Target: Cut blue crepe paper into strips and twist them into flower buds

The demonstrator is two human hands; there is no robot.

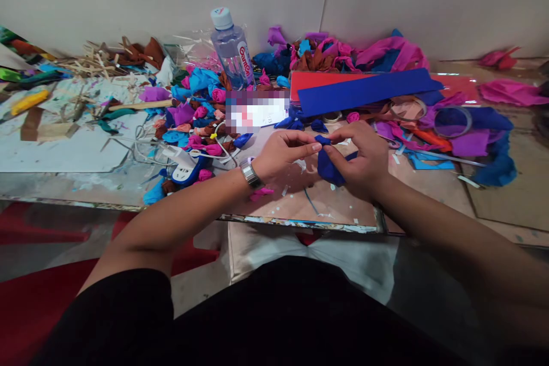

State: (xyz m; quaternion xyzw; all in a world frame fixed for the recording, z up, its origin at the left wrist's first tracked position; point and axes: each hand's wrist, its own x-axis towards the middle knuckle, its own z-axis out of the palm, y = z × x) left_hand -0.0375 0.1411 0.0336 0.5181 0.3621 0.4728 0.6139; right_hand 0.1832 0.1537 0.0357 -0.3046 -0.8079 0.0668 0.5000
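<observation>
Between my two hands is a dark blue strip of crepe paper, gathered at its top and hanging loose below. My left hand, with a watch at its wrist, pinches the gathered top from the left. From the right, my right hand grips the same strip with thumb and fingers, hiding part of it. Just beyond my hands lie small blue paper pieces. A long flat blue paper strip rests behind them on red sheets.
A clear bottle stands at the back, near a phone with a lit, blurred screen. Several crumpled paper flowers crowd the left, beside a power strip with cables. Tape rolls and paper scraps lie right. The table's edge is near me.
</observation>
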